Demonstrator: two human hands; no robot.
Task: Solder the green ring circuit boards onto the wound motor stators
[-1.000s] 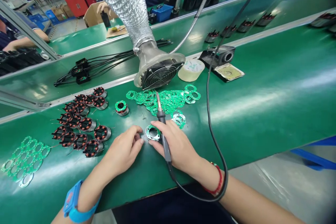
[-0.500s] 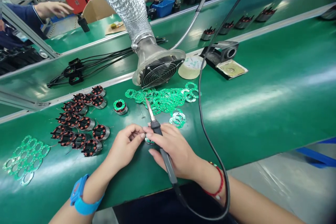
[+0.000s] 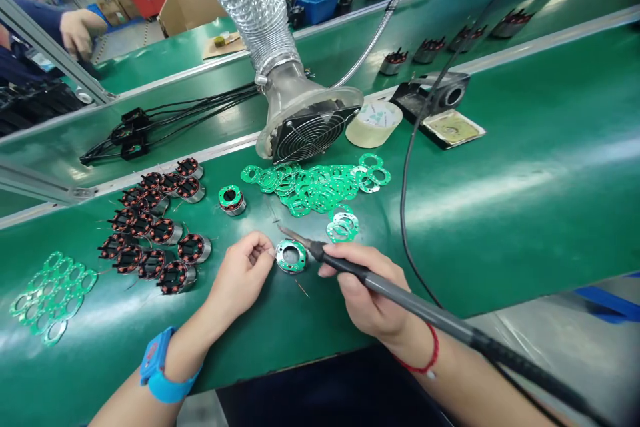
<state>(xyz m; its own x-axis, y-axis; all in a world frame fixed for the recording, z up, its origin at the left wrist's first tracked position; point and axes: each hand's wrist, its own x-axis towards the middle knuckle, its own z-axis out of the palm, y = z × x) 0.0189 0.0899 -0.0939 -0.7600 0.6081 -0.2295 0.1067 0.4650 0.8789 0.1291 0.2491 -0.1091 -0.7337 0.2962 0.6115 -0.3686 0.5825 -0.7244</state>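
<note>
My right hand (image 3: 375, 283) is closed around a soldering iron (image 3: 400, 292), whose bare tip points left above the far edge of a motor stator (image 3: 291, 256). A green ring-shaped circuit board covers the top of this stator, which sits on the bench. At its left edge, my left hand (image 3: 245, 273) has thumb and fingers pinched together; whatever is between them is too small to make out. A short loose wire (image 3: 303, 289) lies just below the stator. Farther back stands another stator (image 3: 232, 200) with a green ring board on top.
Several bare copper-wound stators (image 3: 163, 230) stand to the left. Ring boards (image 3: 320, 190) lie piled under the fume extractor (image 3: 313, 135); a joined sheet of them (image 3: 55, 293) is far left. A tape roll (image 3: 374, 123) and iron stand (image 3: 453, 127) sit behind. A co-worker's hand (image 3: 80, 33) shows across.
My right hand has moved right, away from my left fingers, and the soldering iron has swung from pointing forward to pointing left over the stator. The ring-topped stator is now uncovered.
</note>
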